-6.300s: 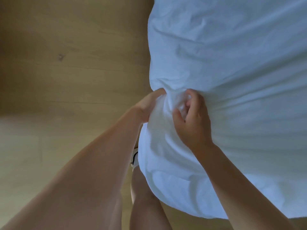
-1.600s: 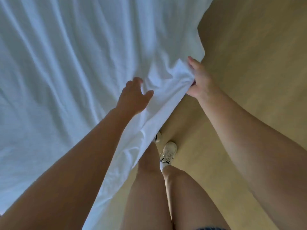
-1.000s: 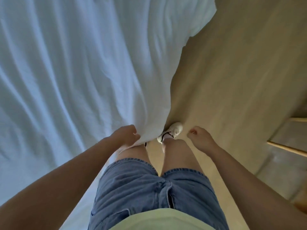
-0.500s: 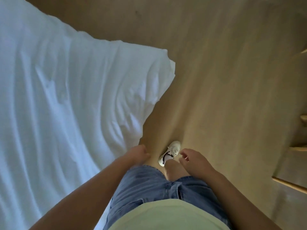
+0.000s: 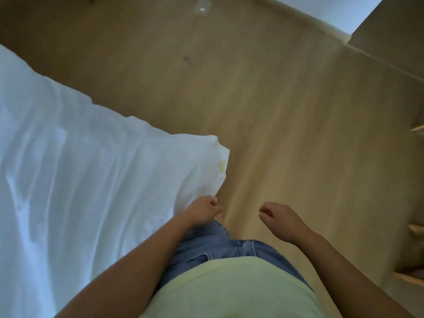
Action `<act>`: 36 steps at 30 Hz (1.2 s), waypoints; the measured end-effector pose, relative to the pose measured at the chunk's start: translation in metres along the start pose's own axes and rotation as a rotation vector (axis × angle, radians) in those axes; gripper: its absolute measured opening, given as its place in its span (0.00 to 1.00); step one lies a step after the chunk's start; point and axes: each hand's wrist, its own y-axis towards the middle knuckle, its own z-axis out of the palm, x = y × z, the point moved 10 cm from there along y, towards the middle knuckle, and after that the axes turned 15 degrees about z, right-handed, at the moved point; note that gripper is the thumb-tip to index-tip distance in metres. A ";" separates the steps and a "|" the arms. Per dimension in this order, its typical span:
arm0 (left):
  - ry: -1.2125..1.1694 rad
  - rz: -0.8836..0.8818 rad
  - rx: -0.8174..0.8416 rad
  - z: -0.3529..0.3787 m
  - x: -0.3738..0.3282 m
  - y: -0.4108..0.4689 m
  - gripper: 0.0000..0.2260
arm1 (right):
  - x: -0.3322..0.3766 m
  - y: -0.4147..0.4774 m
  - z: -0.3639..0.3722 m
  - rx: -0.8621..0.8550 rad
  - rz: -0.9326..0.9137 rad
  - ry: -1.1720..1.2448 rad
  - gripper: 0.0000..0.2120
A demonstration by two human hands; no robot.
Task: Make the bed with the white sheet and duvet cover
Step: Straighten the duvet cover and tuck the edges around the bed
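Head view: the white sheet (image 5: 80, 180) lies rumpled across the bed at left. Its corner hangs just beside the left hand (image 5: 203, 210), which is loosely curled and empty. The right hand (image 5: 283, 220) is the same, apart over the wooden floor (image 5: 286, 111). I'd grip that corner two-handed and pull out the creases before tucking.

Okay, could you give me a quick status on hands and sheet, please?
Left hand and right hand loosely curled, no grip on anything. White sheet spread out, wrinkled, corner near the left hand. Wooden shelves far right, apart from hands.
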 end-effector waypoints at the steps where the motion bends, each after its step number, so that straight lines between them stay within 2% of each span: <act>1: -0.032 -0.024 -0.020 -0.019 -0.004 0.014 0.06 | 0.010 0.011 -0.018 0.005 -0.005 -0.001 0.10; 8: -0.078 -0.044 -0.109 -0.146 -0.043 0.087 0.11 | 0.080 0.083 -0.127 0.022 -0.037 0.034 0.09; 11: -0.149 -0.055 -0.134 -0.178 -0.048 0.119 0.06 | 0.106 0.120 -0.161 0.019 -0.046 0.067 0.06; 17: -0.337 -0.169 -0.182 -0.226 -0.048 0.190 0.06 | 0.176 0.214 -0.226 0.084 -0.145 -0.104 0.11; 20: -0.396 -0.202 -0.234 -0.262 -0.055 0.225 0.10 | 0.220 0.261 -0.270 0.090 -0.214 -0.242 0.12; 23: -0.443 -0.237 -0.323 -0.307 -0.058 0.245 0.08 | 0.267 0.297 -0.299 0.126 -0.293 -0.379 0.11; 25: -0.468 -0.274 -0.380 -0.333 -0.053 0.247 0.07 | 0.302 0.312 -0.307 0.180 -0.332 -0.476 0.10; 29: -0.644 -0.404 -0.614 -0.381 -0.017 0.229 0.11 | 0.392 0.331 -0.299 0.253 -0.480 -0.637 0.10; 33: -0.890 -0.501 -0.840 -0.423 0.036 0.207 0.05 | 0.498 0.342 -0.276 0.279 -0.563 -0.764 0.07; 36: -0.877 -0.520 -0.914 -0.477 0.077 0.192 0.06 | 0.581 0.342 -0.257 0.295 -0.627 -0.847 0.10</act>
